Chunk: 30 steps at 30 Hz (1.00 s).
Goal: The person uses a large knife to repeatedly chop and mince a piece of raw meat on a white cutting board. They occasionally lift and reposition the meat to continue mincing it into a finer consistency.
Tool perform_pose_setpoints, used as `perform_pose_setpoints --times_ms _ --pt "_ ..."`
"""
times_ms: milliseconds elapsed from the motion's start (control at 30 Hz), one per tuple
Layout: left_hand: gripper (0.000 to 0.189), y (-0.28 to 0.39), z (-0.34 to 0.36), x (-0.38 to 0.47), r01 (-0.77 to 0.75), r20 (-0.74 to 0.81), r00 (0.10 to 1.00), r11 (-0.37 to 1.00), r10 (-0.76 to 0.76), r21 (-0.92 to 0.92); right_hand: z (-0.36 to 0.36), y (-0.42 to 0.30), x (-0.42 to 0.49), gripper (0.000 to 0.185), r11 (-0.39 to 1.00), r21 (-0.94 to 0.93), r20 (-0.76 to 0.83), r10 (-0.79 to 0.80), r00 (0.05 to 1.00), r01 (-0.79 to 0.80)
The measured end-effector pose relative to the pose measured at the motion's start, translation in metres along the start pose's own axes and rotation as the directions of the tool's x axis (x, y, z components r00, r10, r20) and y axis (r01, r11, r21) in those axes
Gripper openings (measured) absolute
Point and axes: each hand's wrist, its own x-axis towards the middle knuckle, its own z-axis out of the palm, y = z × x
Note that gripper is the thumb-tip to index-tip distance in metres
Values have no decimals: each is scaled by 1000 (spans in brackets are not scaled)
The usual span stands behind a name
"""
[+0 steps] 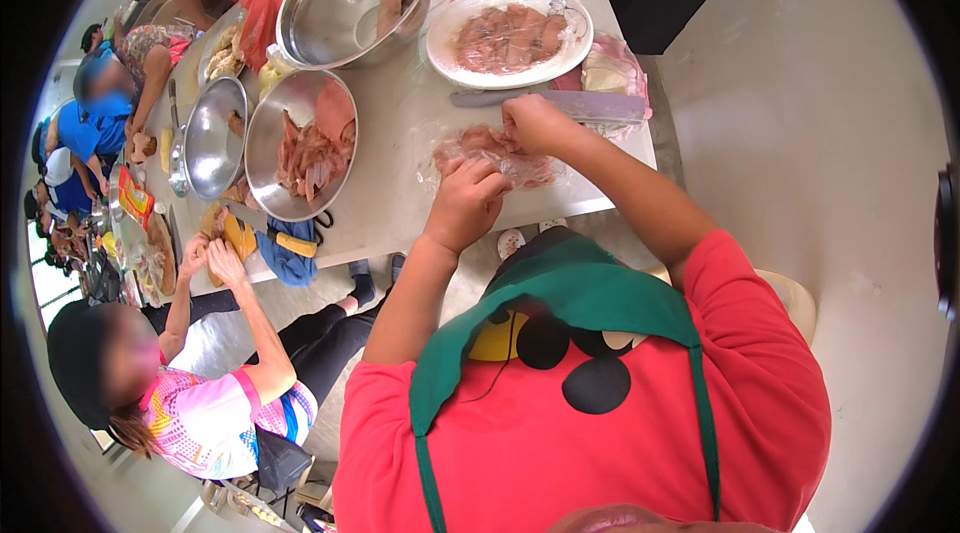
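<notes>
Flattened pale-pink raw meat [480,137] lies on the table before me with clear plastic film [499,164] over it. My left hand [469,199] pinches the film along the near left side, fingers curled. At the far right side my right hand [541,126] has its fingertips closed on the film by the meat's edge; the fingertips are partly hidden. Just beyond, a broad-bladed knife [592,105] with a grey handle rests partly on a pink cloth [619,68]. Behind it stands a white oval plate [441,57] with film-wrapped slices of meat.
Left of me are a steel bowl of raw meat strips [315,158], a large steel bowl [322,15] and a smaller one [214,139]. A yellow-handled knife [292,243] lies by a blue cloth [289,267]. A co-worker [217,398] handles meat on a yellow board [238,237].
</notes>
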Motion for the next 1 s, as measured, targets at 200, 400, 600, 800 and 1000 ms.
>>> perform_pose_setpoints --times_ms 200,400,600,800,1000 --pt "16 -9 4 1 0 -4 1000 1000 0 -15 -5 5 7 7 988 105 11 -115 993 113" --pt "15 -17 8 6 1 24 1000 1000 -1 8 5 27 15 16 967 82 -102 -231 968 239" --pt "17 -18 7 12 -10 5 1000 1000 10 -4 -6 35 30 16 985 -53 15 -164 986 164" --pt "18 -22 7 19 -11 -42 999 1000 10 -15 -11 33 24 19 976 -193 -129 -126 984 99" --pt "18 -30 10 31 -27 -53 998 998 24 -65 -17 42 18 21 988 -141 -444 -115 888 57"
